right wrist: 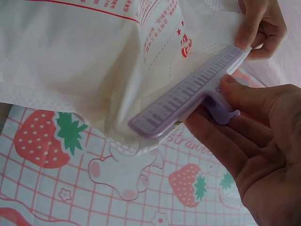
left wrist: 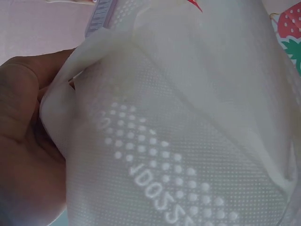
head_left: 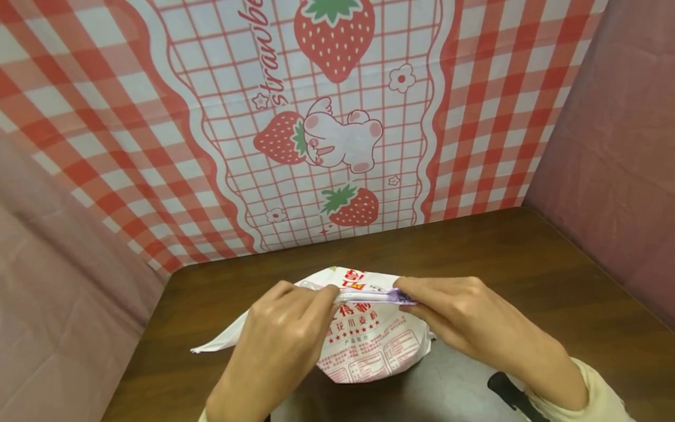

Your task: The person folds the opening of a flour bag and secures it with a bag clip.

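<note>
A white flour bag [head_left: 369,346] with red print stands in front of me, its top edge folded over. My left hand [head_left: 287,328] grips the folded top at the left; the left wrist view shows the bag's white dotted fabric [left wrist: 155,150] bunched against thumb and fingers. A purple bag clip [right wrist: 181,101] with ruler-like marks lies along the bag's top edge. My right hand [head_left: 464,316] pinches this clip at its lever, thumb on one side and fingers on the other. In the right wrist view, the left thumb is right at the clip's far end.
Beneath the bag is a dark grey flat surface [head_left: 448,381] on the brown wooden table [head_left: 532,264]. A black handle [head_left: 511,392] lies by my right wrist. A strawberry-patterned cloth [head_left: 337,146] hangs behind, with a pink cloth [head_left: 606,146] at the right.
</note>
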`<action>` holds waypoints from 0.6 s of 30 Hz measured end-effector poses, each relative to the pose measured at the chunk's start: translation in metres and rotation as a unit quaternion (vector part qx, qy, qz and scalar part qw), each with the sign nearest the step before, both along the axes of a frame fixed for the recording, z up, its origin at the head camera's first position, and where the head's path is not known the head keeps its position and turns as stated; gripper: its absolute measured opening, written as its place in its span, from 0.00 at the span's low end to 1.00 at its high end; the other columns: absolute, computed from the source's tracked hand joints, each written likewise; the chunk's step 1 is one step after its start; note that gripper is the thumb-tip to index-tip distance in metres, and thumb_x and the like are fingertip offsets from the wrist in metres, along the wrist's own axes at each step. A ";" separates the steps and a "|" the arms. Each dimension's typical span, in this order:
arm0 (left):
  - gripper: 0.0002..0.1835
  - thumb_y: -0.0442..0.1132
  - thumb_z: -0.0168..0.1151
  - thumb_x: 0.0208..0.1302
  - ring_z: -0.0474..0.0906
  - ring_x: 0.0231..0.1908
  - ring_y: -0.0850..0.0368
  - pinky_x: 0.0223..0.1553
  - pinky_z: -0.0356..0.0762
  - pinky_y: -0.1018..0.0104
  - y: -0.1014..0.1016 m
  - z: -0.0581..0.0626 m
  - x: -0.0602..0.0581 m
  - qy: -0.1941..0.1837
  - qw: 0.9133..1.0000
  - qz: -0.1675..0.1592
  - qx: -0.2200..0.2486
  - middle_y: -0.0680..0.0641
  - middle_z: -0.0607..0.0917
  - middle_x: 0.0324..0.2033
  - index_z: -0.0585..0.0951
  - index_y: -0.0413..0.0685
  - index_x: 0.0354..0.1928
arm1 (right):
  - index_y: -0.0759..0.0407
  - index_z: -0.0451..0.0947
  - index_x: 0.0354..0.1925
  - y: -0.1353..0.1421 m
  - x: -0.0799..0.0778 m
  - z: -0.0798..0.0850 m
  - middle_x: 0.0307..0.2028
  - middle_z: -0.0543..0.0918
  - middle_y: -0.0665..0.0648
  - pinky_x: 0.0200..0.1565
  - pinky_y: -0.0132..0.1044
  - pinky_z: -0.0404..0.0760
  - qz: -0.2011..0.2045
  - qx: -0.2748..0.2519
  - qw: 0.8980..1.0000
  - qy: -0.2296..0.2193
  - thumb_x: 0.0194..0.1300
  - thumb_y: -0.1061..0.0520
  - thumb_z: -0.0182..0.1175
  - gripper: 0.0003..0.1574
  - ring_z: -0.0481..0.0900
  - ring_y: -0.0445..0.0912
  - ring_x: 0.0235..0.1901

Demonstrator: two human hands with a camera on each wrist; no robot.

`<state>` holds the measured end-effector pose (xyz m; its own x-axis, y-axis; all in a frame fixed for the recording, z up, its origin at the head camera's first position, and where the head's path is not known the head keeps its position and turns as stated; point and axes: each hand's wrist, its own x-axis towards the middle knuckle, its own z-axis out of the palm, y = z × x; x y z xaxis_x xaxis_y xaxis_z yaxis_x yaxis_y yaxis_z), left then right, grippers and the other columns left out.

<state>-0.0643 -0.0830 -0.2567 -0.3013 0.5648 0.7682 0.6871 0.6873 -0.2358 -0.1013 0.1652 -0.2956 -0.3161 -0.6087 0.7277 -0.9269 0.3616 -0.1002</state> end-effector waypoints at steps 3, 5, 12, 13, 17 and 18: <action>0.09 0.36 0.47 0.63 0.75 0.19 0.60 0.26 0.67 0.68 0.001 0.000 -0.001 0.006 1.000 -0.005 0.000 0.52 0.76 0.16 0.76 0.40 0.31 | 0.63 0.75 0.49 0.001 -0.003 0.000 0.41 0.82 0.54 0.39 0.28 0.77 0.017 -0.006 1.000 0.006 0.63 0.56 0.52 0.18 0.81 0.42 0.38; 0.09 0.37 0.47 0.63 0.75 0.19 0.60 0.26 0.68 0.68 0.001 0.000 -0.001 0.007 1.000 -0.007 -0.001 0.52 0.76 0.15 0.76 0.40 0.31 | 0.62 0.75 0.49 0.002 -0.004 0.000 0.41 0.82 0.54 0.39 0.27 0.77 0.020 -0.006 1.000 0.013 0.64 0.56 0.52 0.18 0.81 0.42 0.38; 0.08 0.36 0.48 0.62 0.74 0.18 0.61 0.25 0.67 0.69 0.001 0.000 0.001 -0.001 1.000 -0.008 0.002 0.52 0.76 0.16 0.76 0.41 0.31 | 0.58 0.75 0.47 -0.001 0.001 -0.001 0.38 0.81 0.49 0.38 0.28 0.77 -0.031 0.026 0.999 -0.019 0.55 0.59 0.60 0.19 0.79 0.38 0.37; 0.08 0.36 0.48 0.61 0.74 0.18 0.61 0.25 0.67 0.69 0.001 0.000 0.001 -0.005 1.000 -0.005 0.002 0.52 0.76 0.16 0.76 0.41 0.31 | 0.58 0.75 0.46 -0.001 0.002 0.000 0.38 0.81 0.47 0.37 0.28 0.77 -0.043 0.033 0.998 -0.020 0.54 0.59 0.61 0.19 0.79 0.36 0.37; 0.07 0.35 0.48 0.59 0.75 0.20 0.60 0.26 0.68 0.68 0.002 0.001 0.004 -0.024 1.000 0.003 0.003 0.52 0.77 0.17 0.76 0.42 0.31 | 0.56 0.74 0.47 -0.001 0.004 -0.001 0.39 0.79 0.44 0.37 0.30 0.77 -0.077 0.058 0.994 -0.041 0.53 0.56 0.62 0.21 0.76 0.34 0.38; 0.07 0.36 0.49 0.59 0.76 0.21 0.59 0.27 0.68 0.67 0.002 0.001 0.005 -0.029 1.000 0.005 0.002 0.52 0.78 0.18 0.76 0.42 0.31 | 0.55 0.74 0.48 0.000 0.004 -0.001 0.40 0.78 0.44 0.37 0.31 0.77 -0.083 0.063 0.993 -0.050 0.53 0.55 0.62 0.22 0.76 0.34 0.38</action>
